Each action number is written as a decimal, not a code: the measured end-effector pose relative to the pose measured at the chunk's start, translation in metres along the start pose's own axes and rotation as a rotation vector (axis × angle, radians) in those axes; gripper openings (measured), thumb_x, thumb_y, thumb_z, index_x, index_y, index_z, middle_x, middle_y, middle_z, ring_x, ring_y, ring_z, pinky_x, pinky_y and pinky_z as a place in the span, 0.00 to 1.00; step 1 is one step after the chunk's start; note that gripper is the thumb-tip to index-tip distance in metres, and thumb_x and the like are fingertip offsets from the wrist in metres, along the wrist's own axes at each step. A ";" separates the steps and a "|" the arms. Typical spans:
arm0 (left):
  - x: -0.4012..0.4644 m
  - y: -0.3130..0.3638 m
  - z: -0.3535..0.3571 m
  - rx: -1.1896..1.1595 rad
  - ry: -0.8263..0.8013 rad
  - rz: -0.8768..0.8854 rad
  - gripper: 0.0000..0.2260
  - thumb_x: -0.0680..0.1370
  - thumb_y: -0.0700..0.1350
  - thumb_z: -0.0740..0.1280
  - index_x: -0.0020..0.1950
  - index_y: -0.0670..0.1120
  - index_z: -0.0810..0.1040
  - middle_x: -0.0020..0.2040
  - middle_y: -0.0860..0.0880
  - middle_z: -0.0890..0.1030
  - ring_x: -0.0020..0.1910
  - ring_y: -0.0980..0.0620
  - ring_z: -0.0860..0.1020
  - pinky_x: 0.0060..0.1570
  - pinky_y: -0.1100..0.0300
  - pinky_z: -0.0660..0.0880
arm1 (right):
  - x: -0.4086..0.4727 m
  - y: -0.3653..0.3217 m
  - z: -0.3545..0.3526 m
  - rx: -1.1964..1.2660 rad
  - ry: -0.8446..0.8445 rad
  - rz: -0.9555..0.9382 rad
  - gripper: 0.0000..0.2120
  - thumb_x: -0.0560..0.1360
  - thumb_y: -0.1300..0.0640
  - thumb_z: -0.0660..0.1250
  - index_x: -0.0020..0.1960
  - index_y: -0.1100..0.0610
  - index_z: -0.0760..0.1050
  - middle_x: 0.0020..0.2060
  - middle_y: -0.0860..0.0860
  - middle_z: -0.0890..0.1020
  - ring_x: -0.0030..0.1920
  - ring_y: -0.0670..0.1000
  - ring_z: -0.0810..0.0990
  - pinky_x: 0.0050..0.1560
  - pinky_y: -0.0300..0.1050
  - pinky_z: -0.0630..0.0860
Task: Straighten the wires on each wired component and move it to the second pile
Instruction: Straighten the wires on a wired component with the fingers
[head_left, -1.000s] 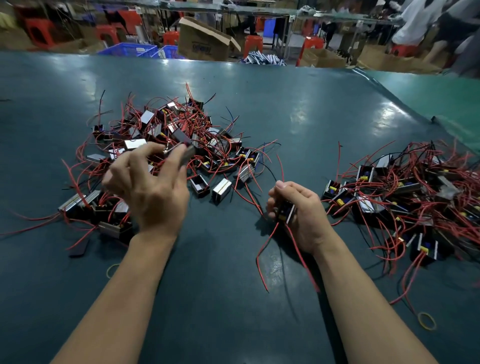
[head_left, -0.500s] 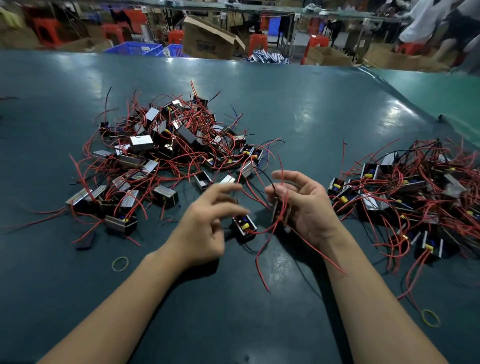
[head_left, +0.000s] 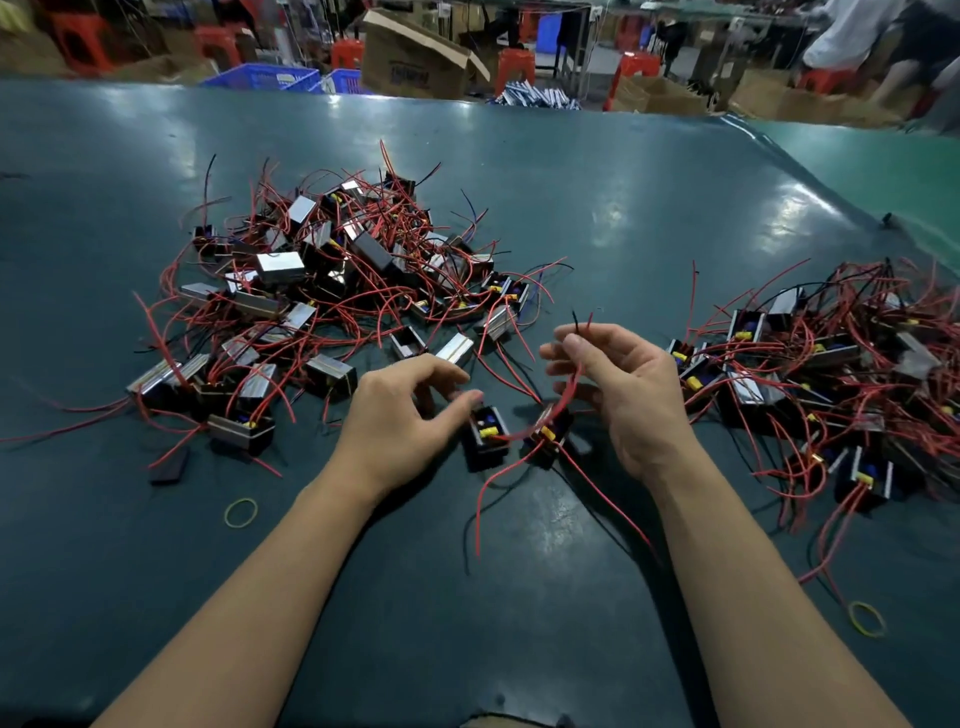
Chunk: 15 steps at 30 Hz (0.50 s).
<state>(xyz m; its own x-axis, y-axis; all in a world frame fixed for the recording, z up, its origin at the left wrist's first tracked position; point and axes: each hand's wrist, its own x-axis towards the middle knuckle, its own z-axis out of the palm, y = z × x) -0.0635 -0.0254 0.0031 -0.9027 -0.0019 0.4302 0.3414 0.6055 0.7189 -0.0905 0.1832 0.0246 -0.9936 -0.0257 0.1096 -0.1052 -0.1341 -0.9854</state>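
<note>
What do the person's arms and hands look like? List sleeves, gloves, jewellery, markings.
Both forearms are bare as far as the frame shows: no sleeves in view. The left hand and right hand wear no gloves; no rings, watch, wristbands or markings are visible.

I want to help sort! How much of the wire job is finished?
Some is done: a pile on the right already holds finished pieces. Right now the right hand pinches the red wires of one component, while the left hand touches another. The bigger tangled pile on the left is still waiting.
</note>
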 end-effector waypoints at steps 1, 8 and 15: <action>0.001 -0.001 0.000 -0.021 -0.003 -0.008 0.04 0.73 0.42 0.75 0.45 0.49 0.83 0.39 0.56 0.82 0.35 0.59 0.77 0.36 0.69 0.71 | 0.000 0.000 0.000 -0.030 0.023 -0.018 0.04 0.75 0.61 0.70 0.47 0.55 0.83 0.39 0.50 0.85 0.39 0.48 0.81 0.40 0.41 0.78; 0.001 -0.003 0.003 -0.092 -0.126 -0.012 0.01 0.74 0.44 0.74 0.43 0.50 0.85 0.41 0.54 0.81 0.37 0.51 0.77 0.40 0.58 0.76 | 0.003 0.002 -0.001 -0.050 0.057 0.003 0.07 0.75 0.64 0.71 0.48 0.53 0.83 0.34 0.49 0.78 0.25 0.45 0.70 0.23 0.35 0.65; 0.005 -0.004 -0.001 -0.027 0.230 -0.018 0.01 0.74 0.41 0.74 0.45 0.45 0.85 0.41 0.52 0.80 0.39 0.56 0.77 0.41 0.69 0.72 | 0.007 0.006 -0.001 -0.010 0.088 0.084 0.02 0.75 0.61 0.71 0.46 0.56 0.82 0.31 0.48 0.80 0.24 0.47 0.73 0.23 0.36 0.69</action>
<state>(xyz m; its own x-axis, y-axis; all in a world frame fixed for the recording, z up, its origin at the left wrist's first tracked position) -0.0693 -0.0285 0.0027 -0.8264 -0.1963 0.5278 0.3352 0.5818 0.7411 -0.0979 0.1828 0.0198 -0.9986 0.0507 0.0151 -0.0213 -0.1251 -0.9919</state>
